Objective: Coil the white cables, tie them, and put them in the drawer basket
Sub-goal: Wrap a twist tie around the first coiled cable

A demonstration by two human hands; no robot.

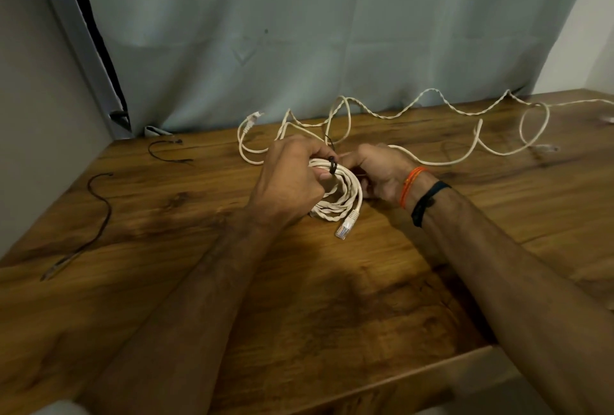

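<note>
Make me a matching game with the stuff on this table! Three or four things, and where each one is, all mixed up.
Things:
1. coiled white cable
2. loose white cable
3. black tie
4. spare black tie

Places:
A. alone on the table's left side
B. wrapped round the coil, between both hands
C. sprawled along the back by the curtain
D. held by the left hand and right hand

Pairs: 1-D, 2-C, 3-B, 4-A

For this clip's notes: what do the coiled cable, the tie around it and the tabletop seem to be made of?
Coiled cable: white, apparently plastic-jacketed twisted strands, matte; clear plastic plug at its end.
Tie: thin and black, likely plastic or coated wire; too small to tell.
Tabletop: brown wood grain with slight sheen, possibly laminate.
</note>
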